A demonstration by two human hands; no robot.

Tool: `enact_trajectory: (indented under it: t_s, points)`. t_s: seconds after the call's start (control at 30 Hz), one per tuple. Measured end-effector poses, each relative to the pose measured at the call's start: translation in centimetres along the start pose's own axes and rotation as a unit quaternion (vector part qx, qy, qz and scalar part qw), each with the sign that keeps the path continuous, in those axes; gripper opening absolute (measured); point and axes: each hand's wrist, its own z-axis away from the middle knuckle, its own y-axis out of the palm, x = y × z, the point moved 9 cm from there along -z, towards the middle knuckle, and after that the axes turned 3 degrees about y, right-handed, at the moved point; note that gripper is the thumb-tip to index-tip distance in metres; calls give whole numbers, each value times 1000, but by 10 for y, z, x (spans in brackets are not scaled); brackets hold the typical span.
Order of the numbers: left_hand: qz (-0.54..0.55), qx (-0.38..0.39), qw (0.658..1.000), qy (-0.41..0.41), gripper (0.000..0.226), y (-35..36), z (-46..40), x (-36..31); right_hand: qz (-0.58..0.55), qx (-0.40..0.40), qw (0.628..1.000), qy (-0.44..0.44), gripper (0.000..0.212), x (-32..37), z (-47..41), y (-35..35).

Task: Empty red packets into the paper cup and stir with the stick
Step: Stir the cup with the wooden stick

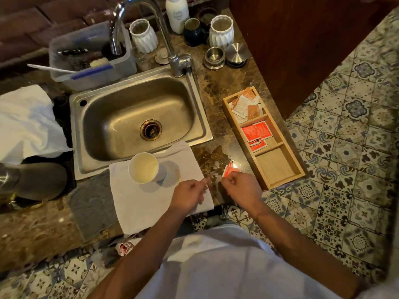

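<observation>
1. Brown marbled stone counter point(228, 83): cut off at the frame's left edge; front edge partly hidden under the cloths and both forearms.
2. Rectangular steel sink point(138, 117): at 12 o'clock from the cup, basin bare, near rim covered by a white folded towel point(151, 203).
3. Long three-section wooden tray point(278, 167): at 3 o'clock from the cup; middle section holding flat red paper packets point(255, 131), nearest section bare.
4. White paper cup point(143, 170): upright on the towel, contents hard to make out.
5. Left hand point(189, 194): curled, blurred; cannot tell what it pinches.
6. Right hand point(240, 187): pinching a small red torn packet point(227, 170), mostly hidden.
7. Thin wooden stir stick point(178, 175): on the towel, near end hidden by the left hand.
</observation>
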Motion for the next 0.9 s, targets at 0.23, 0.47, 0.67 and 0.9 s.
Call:
enact_trajectory:
  t_s: [0.23, 0.47, 0.67, 0.9]
  points:
    - [190, -83, 978, -31, 45, -71, 41, 37, 173, 49, 978, -109, 27, 58, -7, 35]
    - [263, -193, 945, -24, 47, -136, 56, 69, 292, 96, 935, -175, 41, 94, -12, 85]
    - [215, -244, 946, 12, 43, -171, 49, 61, 323, 100, 923, -182, 44, 108, -6, 108]
    - [196, -223, 954, 44, 29, -173, 38, 49, 379, 85, 907, -165, 34, 116, -1, 124]
